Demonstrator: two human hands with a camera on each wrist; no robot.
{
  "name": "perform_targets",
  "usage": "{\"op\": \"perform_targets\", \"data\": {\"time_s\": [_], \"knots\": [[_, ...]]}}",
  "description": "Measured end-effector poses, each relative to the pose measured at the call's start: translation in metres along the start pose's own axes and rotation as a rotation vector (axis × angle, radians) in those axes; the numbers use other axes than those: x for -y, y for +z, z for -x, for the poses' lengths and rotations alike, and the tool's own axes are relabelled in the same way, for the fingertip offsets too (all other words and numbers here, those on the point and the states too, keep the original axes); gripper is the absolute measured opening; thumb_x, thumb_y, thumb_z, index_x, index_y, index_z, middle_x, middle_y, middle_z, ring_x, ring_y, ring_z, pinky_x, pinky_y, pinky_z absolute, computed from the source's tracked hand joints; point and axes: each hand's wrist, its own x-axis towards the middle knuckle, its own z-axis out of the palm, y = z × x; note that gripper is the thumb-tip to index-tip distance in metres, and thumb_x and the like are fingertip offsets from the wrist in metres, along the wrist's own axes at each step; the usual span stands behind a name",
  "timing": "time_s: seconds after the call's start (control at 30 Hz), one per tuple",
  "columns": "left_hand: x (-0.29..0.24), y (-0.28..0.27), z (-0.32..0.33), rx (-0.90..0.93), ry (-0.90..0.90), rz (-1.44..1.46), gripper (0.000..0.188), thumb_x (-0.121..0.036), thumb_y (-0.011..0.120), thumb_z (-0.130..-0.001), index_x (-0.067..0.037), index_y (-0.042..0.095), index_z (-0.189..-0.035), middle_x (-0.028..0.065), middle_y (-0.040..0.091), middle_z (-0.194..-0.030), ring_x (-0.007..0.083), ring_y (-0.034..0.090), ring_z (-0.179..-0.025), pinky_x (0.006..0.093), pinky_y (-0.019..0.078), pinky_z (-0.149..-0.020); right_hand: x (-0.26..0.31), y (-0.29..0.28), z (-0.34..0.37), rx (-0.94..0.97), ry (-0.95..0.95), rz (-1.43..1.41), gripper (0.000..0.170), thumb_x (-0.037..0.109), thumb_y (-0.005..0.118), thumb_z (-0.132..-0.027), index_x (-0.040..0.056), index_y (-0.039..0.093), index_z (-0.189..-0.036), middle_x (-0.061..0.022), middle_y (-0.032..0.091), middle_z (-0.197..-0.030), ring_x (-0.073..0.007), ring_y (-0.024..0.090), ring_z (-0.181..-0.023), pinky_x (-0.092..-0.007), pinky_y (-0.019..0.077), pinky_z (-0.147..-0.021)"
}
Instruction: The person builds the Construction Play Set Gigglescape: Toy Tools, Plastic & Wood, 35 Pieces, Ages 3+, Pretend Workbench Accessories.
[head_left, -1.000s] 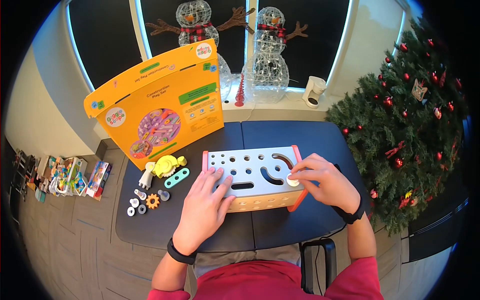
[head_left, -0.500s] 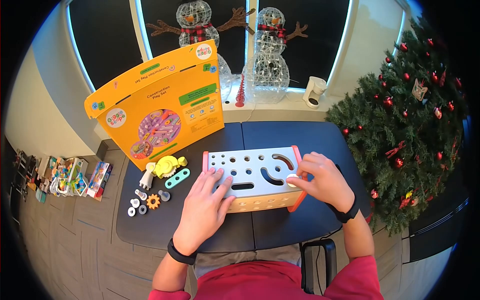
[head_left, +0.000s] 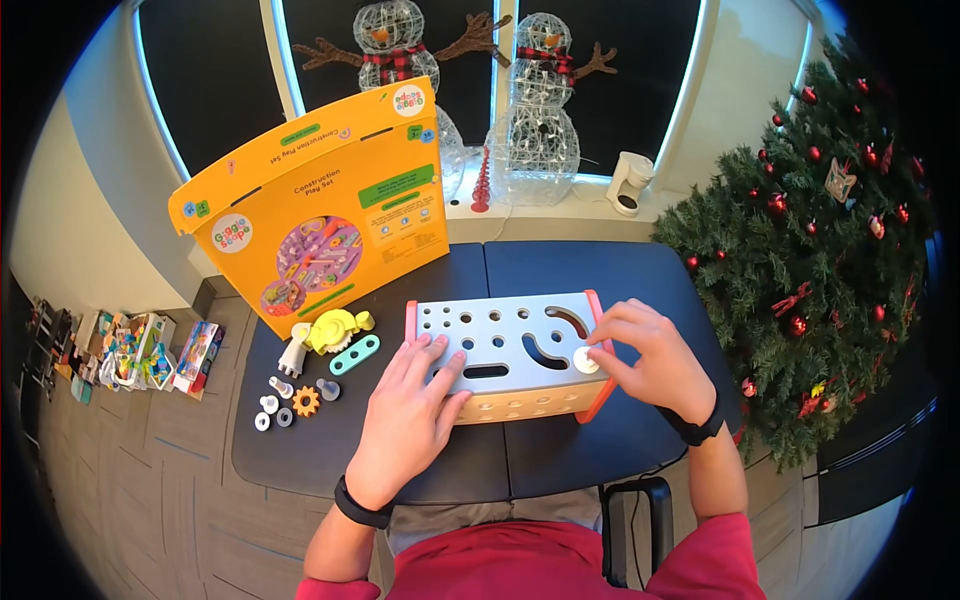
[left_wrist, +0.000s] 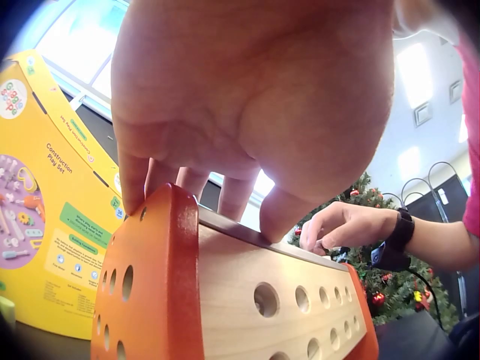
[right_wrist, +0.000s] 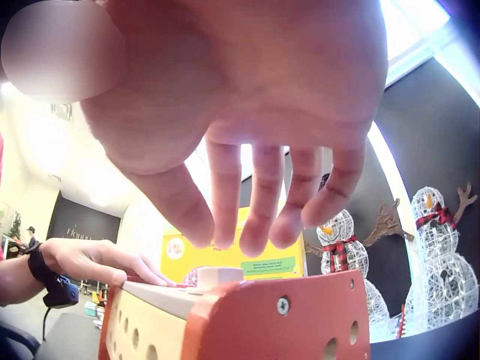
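The left hand [head_left: 408, 415] rested straight fingers on the toy box [head_left: 505, 345]. The right hand [head_left: 655, 362] hung loose and empty over the white peg [head_left: 585, 362] at the box's front right corner. A bump might have knocked it onto the table [head_left: 640, 440].

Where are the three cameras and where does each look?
Head: on the person's head, looking forward and down at the toy bench; left hand, right hand and red sleeves show.
Left wrist: on that wrist, looking past the left palm at the bench's left end; right hand beyond.
Right wrist: on that wrist, looking past the right palm at the right end; left hand beyond.
Wrist views share the yellow box.
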Motion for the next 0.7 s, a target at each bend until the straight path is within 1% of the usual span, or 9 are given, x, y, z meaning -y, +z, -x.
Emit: {"op": "perform_targets", "data": {"time_s": [0.03,0.07,0.1,0.13,0.2,0.33,0.5,0.7], "knots": [[0.000,0.000,0.000,-0.001,0.000,-0.003,0.041,-0.018,0.076,-0.095,-0.006,0.070,-0.133,0.0189,0.064,-0.142,0.0432,0.057,-0.136,0.0495,0.0481,-0.114,0.000,-0.001,0.001,0.001,0.001,0.000,0.011,0.013,0.082,-0.088,0.0053,0.074,-0.086,-0.0071,0.072,-0.088,-0.0283,0.064,-0.086,-0.0402,0.0526,-0.079],[0.000,0.000,0.000,0.001,0.000,-0.002,0.041,-0.018,0.076,-0.095,-0.006,0.070,-0.133,0.0189,0.064,-0.142,0.0432,0.057,-0.136,0.0495,0.0481,-0.114,0.001,-0.001,0.002,0.029,-0.058,-0.047,0.007,0.008,0.080,-0.088,0.0062,0.077,-0.094,-0.0061,0.074,-0.098,-0.0282,0.065,-0.093,-0.0397,0.0534,-0.085],[0.000,0.000,0.000,0.002,-0.003,-0.002,0.041,-0.018,0.076,-0.095,-0.006,0.070,-0.133,0.0189,0.064,-0.142,0.0431,0.057,-0.136,0.0496,0.0481,-0.114,0.001,-0.002,0.003,0.057,-0.117,-0.093,0.015,0.003,0.078,-0.088,0.0071,0.080,-0.102,-0.0051,0.076,-0.107,-0.0281,0.065,-0.100,-0.0391,0.0542,-0.090],[0.000,0.000,0.000,0.002,-0.006,-0.001,0.041,-0.018,0.076,-0.095,-0.006,0.071,-0.133,0.0189,0.064,-0.142,0.0431,0.057,-0.137,0.0497,0.0480,-0.114,-0.002,-0.002,0.004,0.056,-0.116,-0.093,0.015,0.003,0.078,-0.088,0.0071,0.080,-0.102,-0.0051,0.076,-0.107,-0.0281,0.065,-0.100,-0.0391,0.0542,-0.090],[0.000,0.000,0.000,0.001,-0.004,-0.003,0.041,-0.018,0.076,-0.095,-0.006,0.071,-0.133,0.0188,0.064,-0.142,0.0431,0.057,-0.137,0.0497,0.0479,-0.114,-0.009,-0.002,0.007,0.133,-0.157,-0.082,0.022,-0.001,0.078,-0.088,0.0089,0.081,-0.107,-0.0031,0.077,-0.114,-0.0280,0.066,-0.104,-0.0385,0.0541,-0.096],[-0.001,-0.001,0.000,0.003,-0.004,0.007,0.041,-0.018,0.076,-0.095,-0.006,0.070,-0.134,0.0188,0.064,-0.143,0.0432,0.057,-0.137,0.0501,0.0475,-0.115,-0.011,-0.002,0.007,0.142,-0.130,-0.065,0.022,0.001,0.078,-0.088,0.0094,0.081,-0.108,-0.0034,0.076,-0.114,-0.0280,0.065,-0.102,-0.0393,0.0539,-0.094],[-0.001,0.000,0.000,0.006,-0.002,0.000,0.041,-0.018,0.076,-0.095,-0.006,0.070,-0.134,0.0189,0.064,-0.143,0.0433,0.057,-0.137,0.0499,0.0474,-0.115,-0.005,-0.002,0.006,0.162,-0.055,-0.058,0.020,0.005,0.079,-0.090,0.0072,0.081,-0.109,-0.0050,0.073,-0.107,-0.0287,0.064,-0.099,-0.0407,0.0532,-0.091],[-0.001,0.000,0.000,0.007,0.002,-0.006,0.041,-0.019,0.075,-0.095,-0.005,0.070,-0.133,0.0201,0.064,-0.141,0.0434,0.057,-0.136,0.0504,0.0466,-0.116,-0.005,0.000,0.007,0.147,-0.037,-0.070,0.019,0.006,0.078,-0.091,0.0048,0.079,-0.110,-0.0073,0.071,-0.105,-0.0296,0.064,-0.100,-0.0409,0.0529,-0.091]]}}
